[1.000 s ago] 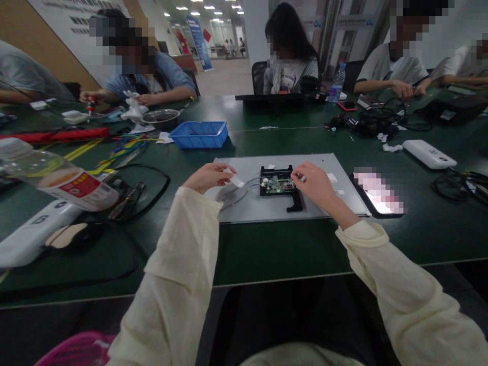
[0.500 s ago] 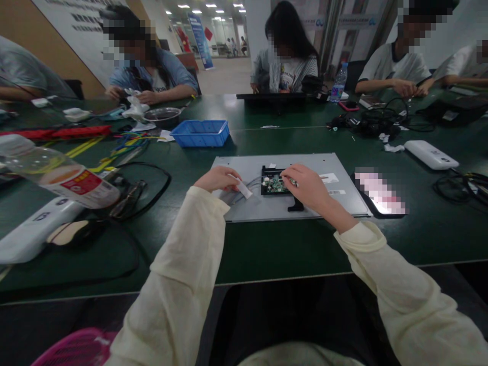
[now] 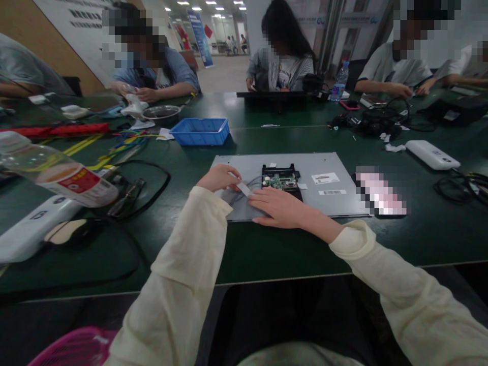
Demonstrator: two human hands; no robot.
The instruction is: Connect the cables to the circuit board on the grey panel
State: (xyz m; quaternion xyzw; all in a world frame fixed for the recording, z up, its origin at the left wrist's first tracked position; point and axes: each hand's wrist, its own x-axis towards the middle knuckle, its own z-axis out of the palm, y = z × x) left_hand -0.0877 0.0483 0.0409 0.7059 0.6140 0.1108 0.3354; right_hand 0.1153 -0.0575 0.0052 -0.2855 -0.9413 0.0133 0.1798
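Note:
A thin white strip (image 3: pixel 244 189), like tape or paper, is pinched in the fingers of my left hand (image 3: pixel 219 178). Close to its free end are the fingertips of my right hand (image 3: pixel 280 207), palm down with the fingers stretched out and the thumb apart. Whether they touch the strip I cannot tell. Both hands are over a flat grey metal panel (image 3: pixel 324 162). On the panel is a green circuit board (image 3: pixel 280 181) in a black frame, its lower part hidden by my right hand. Grey cables (image 3: pixel 256 181) run from the board towards my left hand.
A blue bin (image 3: pixel 200 133) stands behind the panel, and a phone (image 3: pixel 381 193) lies to its right. At left a bottle (image 3: pixel 80 183) leans over a white device (image 3: pixel 34 231) among cables. A white box (image 3: pixel 432 155) sits at right. Several people work across the table.
My right hand has moved left and nearer to me, from the circuit board to the white strip. The board and the panel's labels show more. My left hand still holds the strip.

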